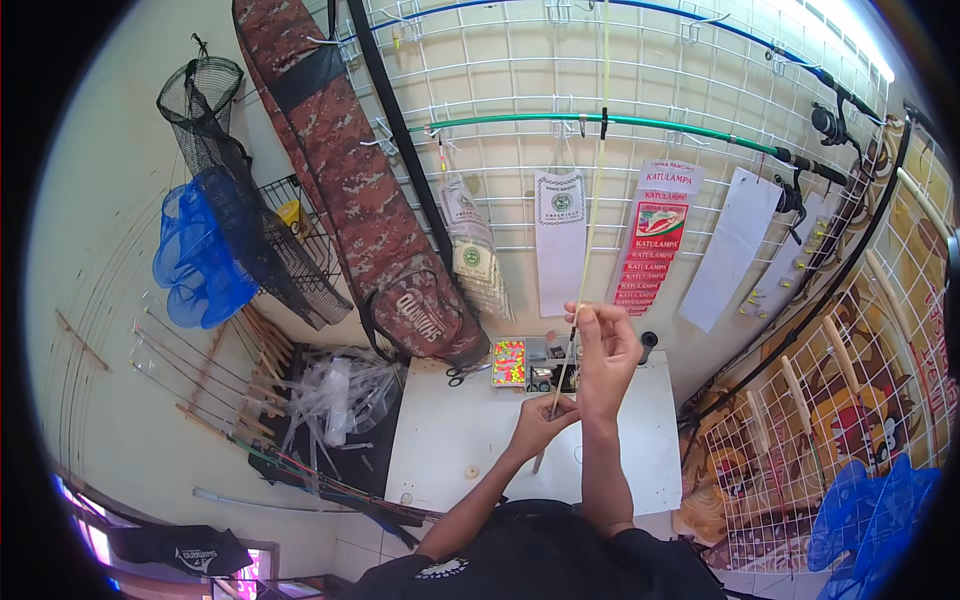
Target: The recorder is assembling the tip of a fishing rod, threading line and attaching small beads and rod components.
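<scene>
A slender pale fishing rod (598, 180) stands nearly upright before me, its upper end running past a green rod on the wall rack. My left hand (546, 424) is closed around its lower part, near the dark grip section, and the butt end shows below that hand. Higher up, my right hand (609, 349) pinches the rod between thumb and forefinger, the other fingers loosely curled. Behind the hands, on the white table (457, 442), sit a box of bright floats (509, 363) and a compartment box of small dark tackle (541, 379). My right hand partly hides the tackle box.
Scissors (457, 376) lie at the table's back left, and a dark cylinder (649, 342) stands at the back right. Clear plastic wrappings (337, 405) are heaped left of the table. Ahead, a white wire grid holds a green rod (637, 120), a camouflage rod bag (330, 150) and bait packets (649, 247).
</scene>
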A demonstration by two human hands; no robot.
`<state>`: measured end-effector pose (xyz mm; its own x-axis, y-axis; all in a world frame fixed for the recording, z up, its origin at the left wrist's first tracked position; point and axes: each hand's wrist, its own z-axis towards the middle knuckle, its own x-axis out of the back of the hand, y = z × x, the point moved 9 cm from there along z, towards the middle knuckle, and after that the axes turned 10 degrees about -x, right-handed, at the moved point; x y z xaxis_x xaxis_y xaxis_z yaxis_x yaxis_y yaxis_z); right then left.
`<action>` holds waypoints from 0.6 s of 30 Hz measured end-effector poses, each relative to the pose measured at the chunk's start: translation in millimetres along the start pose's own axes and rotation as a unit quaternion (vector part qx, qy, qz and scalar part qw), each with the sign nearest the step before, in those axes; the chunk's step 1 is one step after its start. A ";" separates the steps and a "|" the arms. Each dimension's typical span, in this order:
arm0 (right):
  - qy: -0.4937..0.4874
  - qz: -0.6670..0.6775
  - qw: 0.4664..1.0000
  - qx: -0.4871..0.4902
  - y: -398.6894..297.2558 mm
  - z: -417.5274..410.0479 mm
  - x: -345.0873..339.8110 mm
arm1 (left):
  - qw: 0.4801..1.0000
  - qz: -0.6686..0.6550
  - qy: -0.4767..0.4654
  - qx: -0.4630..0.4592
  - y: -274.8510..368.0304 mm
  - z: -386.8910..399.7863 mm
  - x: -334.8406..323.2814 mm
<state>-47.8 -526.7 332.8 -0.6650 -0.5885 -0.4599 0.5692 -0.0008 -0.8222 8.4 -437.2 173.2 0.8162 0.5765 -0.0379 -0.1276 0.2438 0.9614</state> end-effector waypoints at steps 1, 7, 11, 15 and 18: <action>-0.003 0.009 1.000 -0.007 -4.1 3.7 -2.5 | 1.000 0.000 0.000 -0.001 1.1 0.1 -0.2; -0.012 -0.037 0.999 0.025 -29.5 24.1 -9.6 | 1.000 -0.026 -0.016 -0.001 -11.5 1.2 -3.5; -0.019 -0.043 0.999 0.010 -26.4 25.3 -0.5 | 0.999 -0.046 -0.010 -0.001 -15.5 3.9 -3.3; -0.059 -0.073 0.995 -0.034 -8.4 16.6 11.3 | 1.000 -0.021 -0.009 0.007 -8.8 1.6 -2.4; -0.085 -0.069 0.992 -0.065 0.6 8.1 19.2 | 0.998 -0.059 -0.011 0.012 -9.1 -2.5 -6.7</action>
<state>-56.3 -544.5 326.2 -0.6350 -0.7173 -0.2867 0.4041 0.0079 -0.9147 2.7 -441.3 164.1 0.8374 0.5272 -0.1444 -0.0168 0.2889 0.9572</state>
